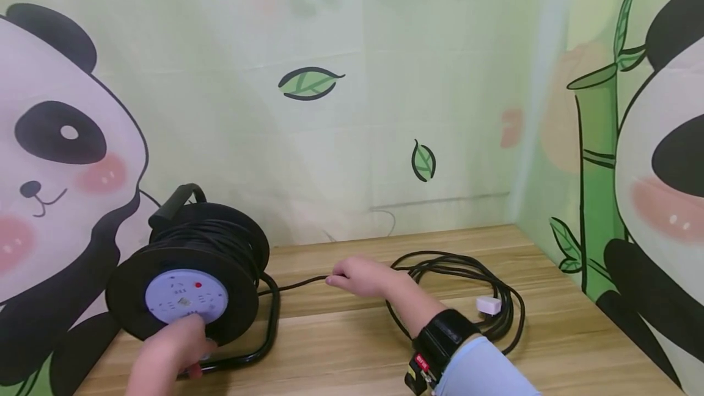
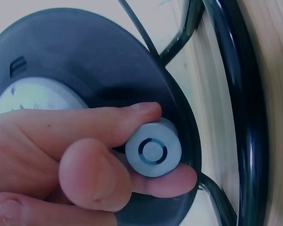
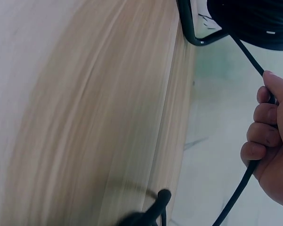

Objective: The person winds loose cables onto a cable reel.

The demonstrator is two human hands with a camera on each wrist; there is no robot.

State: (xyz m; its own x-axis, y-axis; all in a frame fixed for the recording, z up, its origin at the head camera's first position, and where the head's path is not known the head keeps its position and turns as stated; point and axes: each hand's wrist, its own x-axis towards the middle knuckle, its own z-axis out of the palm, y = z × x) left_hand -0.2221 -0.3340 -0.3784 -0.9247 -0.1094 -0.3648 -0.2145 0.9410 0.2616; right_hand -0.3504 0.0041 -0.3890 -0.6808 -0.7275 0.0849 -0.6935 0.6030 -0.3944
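Note:
A black cable reel (image 1: 125, 292) stands at the left of the table, with a pale socket panel (image 1: 184, 286) on its face and cable wound on its drum. My left hand (image 1: 175, 342) is at the lower front of the reel. Its fingers hold a grey round knob (image 2: 153, 150), one finger above and one below, as the left wrist view shows. To the right of the reel, my right hand (image 1: 360, 277) grips the black cable (image 3: 248, 56), fingers curled round it. The cable runs from the drum through this hand towards a loose coil (image 1: 456, 266).
A white plug (image 1: 488, 305) lies on the coil at the right of the wooden table (image 1: 324, 347). The reel's black tubular stand (image 1: 269, 326) reaches forward and right. A panda-printed backdrop (image 1: 330, 157) closes off the back and right side.

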